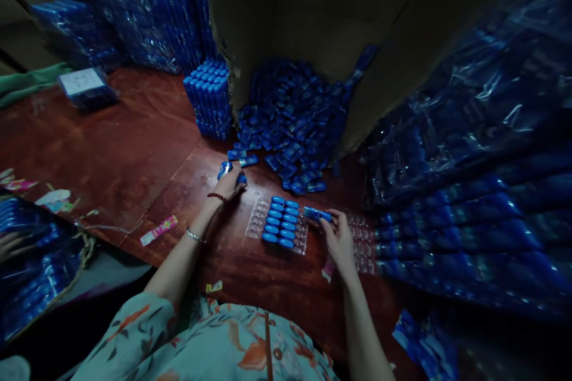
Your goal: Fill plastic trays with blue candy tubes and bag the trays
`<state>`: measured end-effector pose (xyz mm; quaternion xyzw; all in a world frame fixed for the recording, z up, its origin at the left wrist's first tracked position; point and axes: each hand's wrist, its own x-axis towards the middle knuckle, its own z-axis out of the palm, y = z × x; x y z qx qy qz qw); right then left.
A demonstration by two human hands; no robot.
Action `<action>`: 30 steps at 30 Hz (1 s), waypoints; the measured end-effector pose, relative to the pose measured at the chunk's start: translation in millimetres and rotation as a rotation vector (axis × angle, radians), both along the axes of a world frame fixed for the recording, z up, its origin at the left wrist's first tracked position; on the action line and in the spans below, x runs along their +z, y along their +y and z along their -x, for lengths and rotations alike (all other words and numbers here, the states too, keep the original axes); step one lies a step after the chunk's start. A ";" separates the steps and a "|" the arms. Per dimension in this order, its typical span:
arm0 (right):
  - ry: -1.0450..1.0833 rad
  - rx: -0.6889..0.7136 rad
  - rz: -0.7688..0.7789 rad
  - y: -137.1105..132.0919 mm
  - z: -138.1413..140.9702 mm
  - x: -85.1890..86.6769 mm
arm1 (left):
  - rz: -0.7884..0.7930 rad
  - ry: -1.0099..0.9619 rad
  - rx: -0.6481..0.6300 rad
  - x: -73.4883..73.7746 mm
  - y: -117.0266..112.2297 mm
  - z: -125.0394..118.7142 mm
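Observation:
A clear plastic tray (pixel 257 218) lies on the dark red table (pixel 134 149) in front of me, its right part filled with several small blue items in rows. My right hand (pixel 338 239) is closed on one blue item (pixel 317 214) at the tray's right edge. My left hand (pixel 231 182) is closed around a few blue items (pixel 224 169) just beyond the tray, near the edge of a loose pile of blue items (pixel 295 125).
The pile spills from a cardboard box (pixel 313 18) at the back. Wrapped stacks of blue packs (pixel 473 208) stand on the right, more (pixel 147 6) at the back left, a block of blue items (pixel 209 98) beside the box. Empty trays (pixel 364 244) lie to the right. Paper scraps (pixel 158 230) lie on the left.

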<state>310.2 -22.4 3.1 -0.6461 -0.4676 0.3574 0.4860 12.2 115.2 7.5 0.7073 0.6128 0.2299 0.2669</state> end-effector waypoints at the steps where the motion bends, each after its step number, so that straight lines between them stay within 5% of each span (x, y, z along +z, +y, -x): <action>1: -0.040 0.017 -0.013 0.5 1.8 1.5 | -0.007 -0.031 -0.018 0.5 -5.5 -0.3; 5: -0.141 0.027 0.022 5.4 5.3 7.0 | -0.063 -0.236 0.081 1.3 -35.1 -1.2; 9: 0.033 -0.006 0.161 5.5 0.9 3.8 | -0.170 -0.367 0.226 -5.3 -63.5 4.9; 14: 0.152 0.139 0.173 -0.3 -7.3 -2.7 | -0.121 -0.485 0.176 -23.6 -77.3 17.0; 18: -0.317 0.142 0.097 2.6 -3.7 1.3 | -0.125 -0.547 0.100 -32.8 -80.3 18.7; 23: -1.028 0.250 0.151 11.5 12.2 21.2 | -0.281 -0.421 0.179 -19.2 -83.9 10.9; 30: -1.282 0.367 0.234 22.6 20.9 41.2 | -0.370 -0.281 -0.142 1.3 -68.4 -22.5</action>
